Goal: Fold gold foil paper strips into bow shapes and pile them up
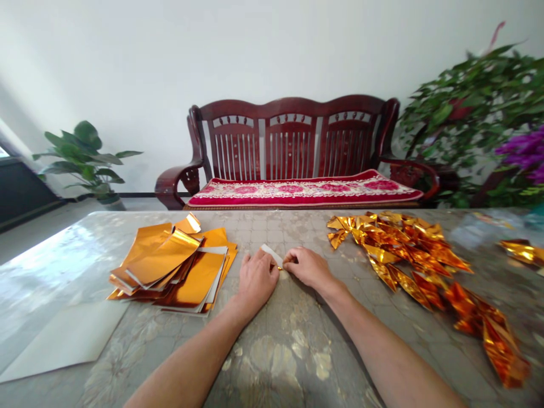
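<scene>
My left hand and my right hand meet at the middle of the table, fingers pinched on a small folded foil paper, white side up with a gold edge showing. Both hands press it down on the tabletop. A loose stack of flat gold foil sheets lies just left of my left hand. A pile of folded gold foil pieces spreads to the right of my right hand.
The table has a glossy patterned top. A white sheet lies at its near left. Another folded gold piece sits far right. Behind stand a dark wooden bench with a red cushion and potted plants.
</scene>
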